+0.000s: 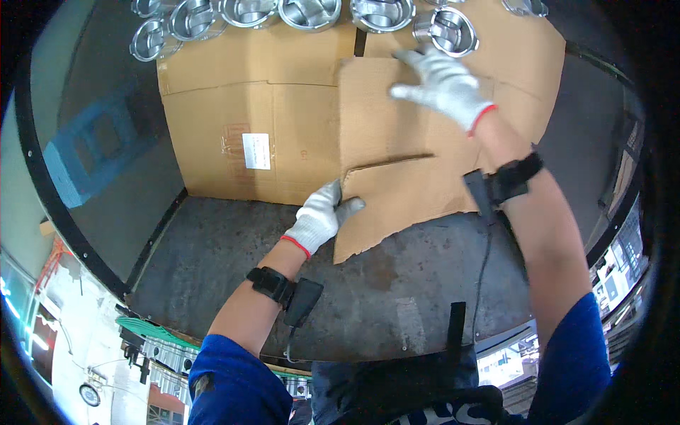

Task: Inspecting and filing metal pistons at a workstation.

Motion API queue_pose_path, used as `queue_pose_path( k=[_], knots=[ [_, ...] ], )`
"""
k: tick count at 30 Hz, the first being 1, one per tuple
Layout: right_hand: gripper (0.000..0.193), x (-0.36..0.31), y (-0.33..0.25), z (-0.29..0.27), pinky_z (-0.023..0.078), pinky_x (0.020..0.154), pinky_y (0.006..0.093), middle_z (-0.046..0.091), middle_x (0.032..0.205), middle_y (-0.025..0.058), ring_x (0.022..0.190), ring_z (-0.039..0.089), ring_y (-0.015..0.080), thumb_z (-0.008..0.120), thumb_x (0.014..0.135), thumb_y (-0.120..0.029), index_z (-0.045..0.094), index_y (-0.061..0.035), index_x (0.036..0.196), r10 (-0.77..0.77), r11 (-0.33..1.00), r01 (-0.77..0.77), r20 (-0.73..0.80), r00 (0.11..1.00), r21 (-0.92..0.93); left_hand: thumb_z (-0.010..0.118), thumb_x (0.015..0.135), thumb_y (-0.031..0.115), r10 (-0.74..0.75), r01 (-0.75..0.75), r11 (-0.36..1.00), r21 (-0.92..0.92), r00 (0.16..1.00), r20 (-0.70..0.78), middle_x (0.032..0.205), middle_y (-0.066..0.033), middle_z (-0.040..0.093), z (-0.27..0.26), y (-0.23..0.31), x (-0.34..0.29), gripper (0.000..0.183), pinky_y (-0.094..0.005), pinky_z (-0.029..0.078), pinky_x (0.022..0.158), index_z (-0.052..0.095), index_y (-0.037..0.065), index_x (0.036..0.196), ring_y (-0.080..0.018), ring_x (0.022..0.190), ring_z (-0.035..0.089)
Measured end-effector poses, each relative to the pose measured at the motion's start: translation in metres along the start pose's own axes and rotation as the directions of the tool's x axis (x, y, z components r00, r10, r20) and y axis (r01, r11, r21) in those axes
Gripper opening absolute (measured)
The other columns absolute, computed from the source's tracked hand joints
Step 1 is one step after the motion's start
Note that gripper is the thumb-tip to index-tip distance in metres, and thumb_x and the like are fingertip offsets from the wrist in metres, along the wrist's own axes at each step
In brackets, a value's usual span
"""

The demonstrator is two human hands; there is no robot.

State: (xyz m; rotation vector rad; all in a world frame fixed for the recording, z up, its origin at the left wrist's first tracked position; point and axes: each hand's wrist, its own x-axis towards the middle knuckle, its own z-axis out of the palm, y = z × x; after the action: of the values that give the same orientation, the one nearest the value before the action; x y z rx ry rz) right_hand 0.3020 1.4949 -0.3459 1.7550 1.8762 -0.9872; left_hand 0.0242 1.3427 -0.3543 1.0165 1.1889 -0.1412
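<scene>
A loose sheet of brown cardboard (397, 188) with a slit and a ragged lower edge lies over larger flattened cardboard (205, 113). My left hand (319, 214), in a white knit glove with a red cuff, pinches the sheet's left edge, thumb on top. The other fingers are partly hidden. My right hand (440, 81), gloved alike and slightly blurred, is over the sheet's upper part with fingers spread, holding nothing. Just beyond its fingertips sits a shiny round metal piston (446, 32). Several similar hollow pistons (309, 13) stand in a row at the far edge.
A dark, scuffed metal worktop (234, 248) shows nearest me. Dark side panels rise at left and right; the left panel (106, 142) bears a blue shape. A white label (256, 151) is on the cardboard underneath. Cables hang from the black bands on both my wrists.
</scene>
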Motion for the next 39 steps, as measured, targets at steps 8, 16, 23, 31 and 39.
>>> queue_pose_path(
  k=[8,16,23,31,39],
  knots=[
    [0.068,-0.045,0.057,-0.024,0.043,0.101,0.0428,0.055,0.133,0.0160,0.122,0.053,0.0329,0.063,0.085,-0.053,0.046,-0.0153,0.139,0.262,0.965,-0.263,0.142,0.954,-0.014,0.067,0.088,0.023,-0.223,0.232,0.972,0.042,0.961,-0.162,0.120,-0.0205,0.062,0.011,0.010,0.030,0.047,-0.0389,0.047,0.093,0.053,0.001,0.127,-0.0307,0.112,0.060],
    [0.061,-0.078,0.086,-0.033,0.046,0.097,0.0415,0.061,0.125,0.0166,0.116,0.058,0.0339,0.064,0.087,-0.046,0.048,-0.0123,0.135,0.440,0.898,-0.440,0.014,0.898,0.022,0.067,0.083,0.036,-0.188,0.157,0.807,0.570,0.982,-0.004,0.117,-0.0247,0.060,-0.016,0.050,0.044,0.045,-0.0470,0.048,0.092,0.058,0.007,0.117,-0.0420,0.107,0.058],
    [0.054,-0.101,0.079,-0.012,0.047,0.095,0.0418,0.063,0.120,0.0173,0.112,0.060,0.0332,0.064,0.087,-0.042,0.051,-0.0107,0.130,0.332,0.943,-0.328,-0.070,0.941,0.057,0.072,0.078,0.032,0.124,0.038,0.171,0.985,0.990,-0.060,0.154,-0.0135,0.024,-0.138,0.052,0.104,0.049,-0.0568,0.019,0.114,0.063,0.013,0.122,-0.0364,0.142,0.022],
    [0.055,-0.137,0.074,-0.018,0.049,0.093,0.0422,0.064,0.117,0.0163,0.109,0.060,0.0354,0.071,0.082,-0.031,0.051,-0.0104,0.129,0.321,0.942,-0.312,-0.064,0.945,0.126,0.067,0.081,0.032,-0.081,-0.066,0.144,0.987,0.994,0.078,0.124,-0.0172,0.053,-0.139,0.111,0.110,0.043,-0.0462,0.044,0.099,0.064,0.015,0.121,-0.0352,0.117,0.053],
    [0.060,-0.206,0.062,-0.058,0.051,0.089,0.0412,0.065,0.110,0.0206,0.105,0.063,0.0355,0.074,0.077,-0.017,0.051,-0.0074,0.132,0.253,0.957,-0.253,0.018,0.967,0.141,0.064,0.072,0.015,0.403,-0.417,0.202,0.886,0.860,0.313,0.096,-0.0122,0.062,-0.133,0.117,-0.032,0.016,-0.0420,0.052,0.073,0.063,0.007,0.086,-0.0308,0.091,0.062]
  ],
)
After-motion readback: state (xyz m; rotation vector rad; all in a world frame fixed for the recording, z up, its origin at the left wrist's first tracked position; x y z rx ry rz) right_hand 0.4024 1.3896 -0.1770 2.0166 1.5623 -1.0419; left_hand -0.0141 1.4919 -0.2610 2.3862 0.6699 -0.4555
